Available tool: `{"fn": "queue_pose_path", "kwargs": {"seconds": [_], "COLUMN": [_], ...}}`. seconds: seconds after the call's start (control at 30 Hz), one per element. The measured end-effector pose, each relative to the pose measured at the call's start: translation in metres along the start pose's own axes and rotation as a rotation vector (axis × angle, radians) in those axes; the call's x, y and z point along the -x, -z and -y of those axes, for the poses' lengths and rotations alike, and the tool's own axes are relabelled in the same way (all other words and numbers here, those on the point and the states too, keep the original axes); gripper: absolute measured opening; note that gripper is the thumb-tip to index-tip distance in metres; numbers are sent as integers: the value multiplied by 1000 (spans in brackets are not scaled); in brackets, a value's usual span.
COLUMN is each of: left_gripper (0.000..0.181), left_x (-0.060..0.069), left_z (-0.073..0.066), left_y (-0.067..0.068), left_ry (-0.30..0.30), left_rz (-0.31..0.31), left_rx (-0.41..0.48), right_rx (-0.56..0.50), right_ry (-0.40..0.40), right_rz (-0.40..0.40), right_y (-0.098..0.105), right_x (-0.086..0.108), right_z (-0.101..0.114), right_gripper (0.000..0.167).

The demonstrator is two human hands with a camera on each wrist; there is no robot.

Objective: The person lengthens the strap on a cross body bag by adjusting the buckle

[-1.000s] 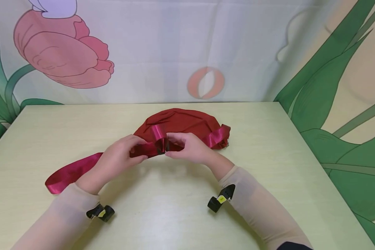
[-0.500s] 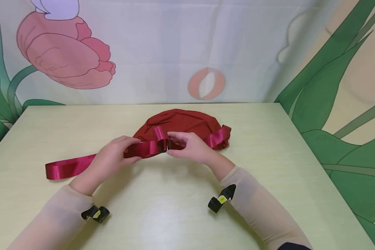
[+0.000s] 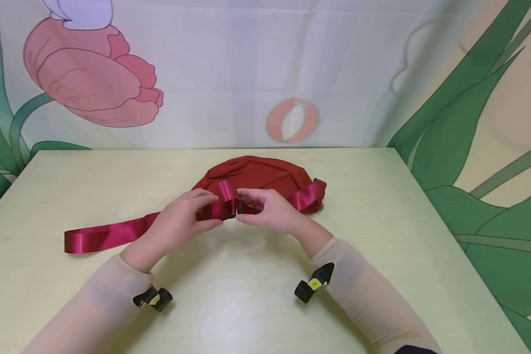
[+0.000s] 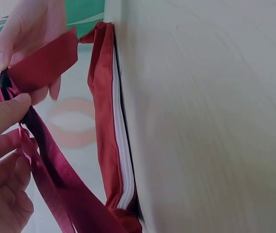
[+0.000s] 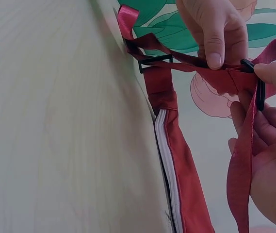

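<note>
Two hands hold the strap [image 3: 110,236] of a red zip bag [image 3: 256,173].
The bag lies near the back of the table [image 3: 248,309]. The left hand [image 3: 179,219] pinches the shiny strap, and the right hand [image 3: 272,211] pinches the black buckle [image 5: 261,92] on it. A strap loop sticks out to the left.

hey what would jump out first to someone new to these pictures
Probably the rounded red bag near the far edge of the pale table, with a shiny crimson strap trailing toward the picture's left. Next comes the black buckle pinched by the right grip, then the pink flower on the backdrop, upper left in the head view.
</note>
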State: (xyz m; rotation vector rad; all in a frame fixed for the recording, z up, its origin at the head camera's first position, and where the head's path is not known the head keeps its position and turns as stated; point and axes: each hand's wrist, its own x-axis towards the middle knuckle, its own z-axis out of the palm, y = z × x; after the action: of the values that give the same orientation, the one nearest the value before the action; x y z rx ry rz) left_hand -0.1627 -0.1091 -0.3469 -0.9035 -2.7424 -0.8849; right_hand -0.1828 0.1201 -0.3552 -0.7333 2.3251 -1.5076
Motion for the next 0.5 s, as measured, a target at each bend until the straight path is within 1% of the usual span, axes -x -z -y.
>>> {"fn": "queue_pose_path", "kwargs": {"seconds": [0.13,0.27,0.4,0.5], "left_gripper": [43,43,43,44], "left_x": [4,10,16,16], "left_z": [6,13,19,21], "left_y": [4,9,14,14], "left_ry": [30,62,80,83], "left_rz": [14,28,30,35], "left_rx": [5,-1,-9,-7], "right_rx": [-3,-2,-3,-10], "right_ry": [12,10,2,-1], "right_rz": [-3,-8,-8,-9], "right_y": [0,1,1,0], "right_x": [1,1,1,0], "right_z": [-1,-1,-3,-4], "right_gripper": [55,56,57,57]}}
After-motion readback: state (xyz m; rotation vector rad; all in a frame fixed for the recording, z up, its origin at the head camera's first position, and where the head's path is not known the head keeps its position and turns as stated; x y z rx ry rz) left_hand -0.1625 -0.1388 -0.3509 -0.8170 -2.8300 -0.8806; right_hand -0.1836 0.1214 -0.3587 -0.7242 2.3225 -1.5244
